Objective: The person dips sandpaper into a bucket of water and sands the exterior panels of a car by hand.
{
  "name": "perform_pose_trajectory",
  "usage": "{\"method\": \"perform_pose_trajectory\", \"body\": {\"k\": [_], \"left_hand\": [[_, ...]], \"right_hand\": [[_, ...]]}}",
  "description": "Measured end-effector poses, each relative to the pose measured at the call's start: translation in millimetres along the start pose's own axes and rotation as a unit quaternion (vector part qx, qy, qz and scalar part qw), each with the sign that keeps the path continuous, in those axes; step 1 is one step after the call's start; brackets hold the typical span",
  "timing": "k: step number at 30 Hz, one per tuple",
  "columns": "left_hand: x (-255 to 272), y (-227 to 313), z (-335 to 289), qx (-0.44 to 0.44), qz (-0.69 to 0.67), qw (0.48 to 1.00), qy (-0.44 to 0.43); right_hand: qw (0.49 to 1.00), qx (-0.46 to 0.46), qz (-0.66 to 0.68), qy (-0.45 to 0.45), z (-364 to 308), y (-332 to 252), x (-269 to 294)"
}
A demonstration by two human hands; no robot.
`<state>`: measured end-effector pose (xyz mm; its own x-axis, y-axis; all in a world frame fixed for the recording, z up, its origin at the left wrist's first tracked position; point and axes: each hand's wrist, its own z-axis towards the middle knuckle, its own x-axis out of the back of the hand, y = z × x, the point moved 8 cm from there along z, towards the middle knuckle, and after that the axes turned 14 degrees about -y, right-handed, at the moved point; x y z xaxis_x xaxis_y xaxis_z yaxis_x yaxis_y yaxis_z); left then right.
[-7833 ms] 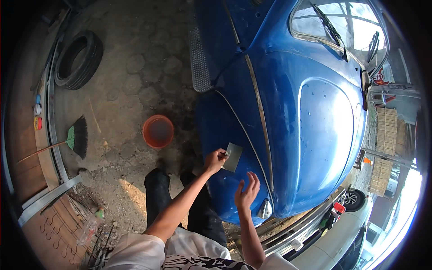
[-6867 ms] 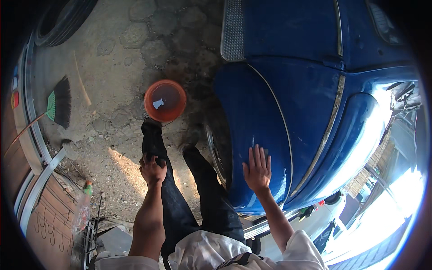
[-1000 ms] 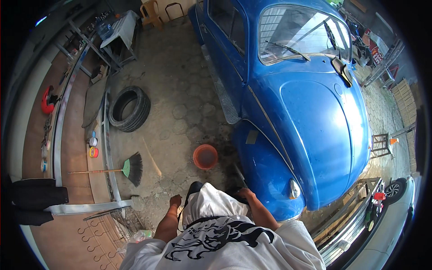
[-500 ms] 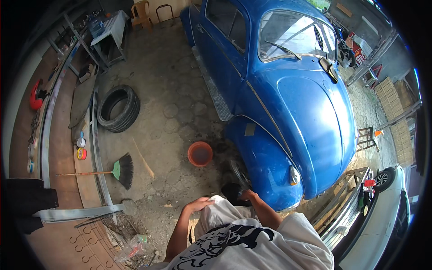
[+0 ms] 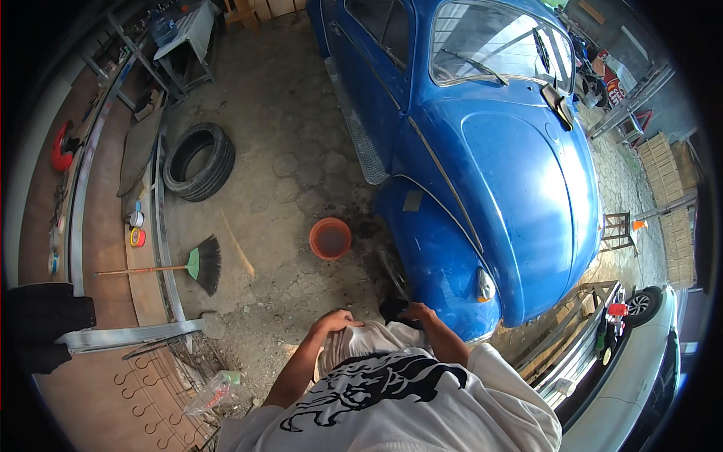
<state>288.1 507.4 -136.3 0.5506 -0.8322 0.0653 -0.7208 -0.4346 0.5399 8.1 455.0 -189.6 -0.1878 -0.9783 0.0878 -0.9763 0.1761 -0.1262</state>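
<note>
My left hand (image 5: 337,322) is closed on the light-coloured shorts (image 5: 354,341) over my left knee, fingers pinching the cloth. On the other leg my right hand (image 5: 416,312) is curled at the cloth's edge; its fingertips are partly hidden. Past my knees a round orange bucket (image 5: 330,238) holds murky liquid and stands on the paved floor. Close to my right hand are the front wheel (image 5: 393,273) and rounded front fender (image 5: 444,264) of a blue car (image 5: 512,173). Neither hand touches the bucket or the car.
A loose tyre (image 5: 199,162) lies at the left, with a green-and-black broom (image 5: 202,265) nearer me. A metal rail (image 5: 135,336) and hooked rack (image 5: 154,407) flank my left side. A wooden-framed bench (image 5: 565,354) and a pale car (image 5: 633,377) stand at the right.
The view has tilted down, and the bucket and car's fender sit higher in it. Both hands stay at my legs; the left has come slightly closer to the right.
</note>
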Motion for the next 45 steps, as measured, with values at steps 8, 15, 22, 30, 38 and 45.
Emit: {"method": "perform_pose_trajectory", "body": {"k": [8,15,22,30,38,45], "left_hand": [[24,84,-6,-0.079,-0.383,0.916,-0.092],[67,98,14,-0.092,-0.067,0.986,0.125],[86,101,15,-0.004,0.017,0.982,0.188],[91,19,-27,0.043,0.014,0.977,0.207],[72,-52,-23,0.070,-0.122,0.986,0.092],[111,-60,-65,0.056,-0.276,0.946,0.157]], "right_hand": [[0.995,0.032,-0.078,-0.051,10,5,32],[0.988,0.104,0.101,-0.056,-124,-34,77],[0.852,0.232,0.467,0.050,-107,-4,73],[0.900,0.307,-0.048,0.306,-74,-96,98],[0.906,0.358,-0.120,0.190,-52,-122,77],[0.887,0.121,0.390,0.215,-6,12,84]]}}
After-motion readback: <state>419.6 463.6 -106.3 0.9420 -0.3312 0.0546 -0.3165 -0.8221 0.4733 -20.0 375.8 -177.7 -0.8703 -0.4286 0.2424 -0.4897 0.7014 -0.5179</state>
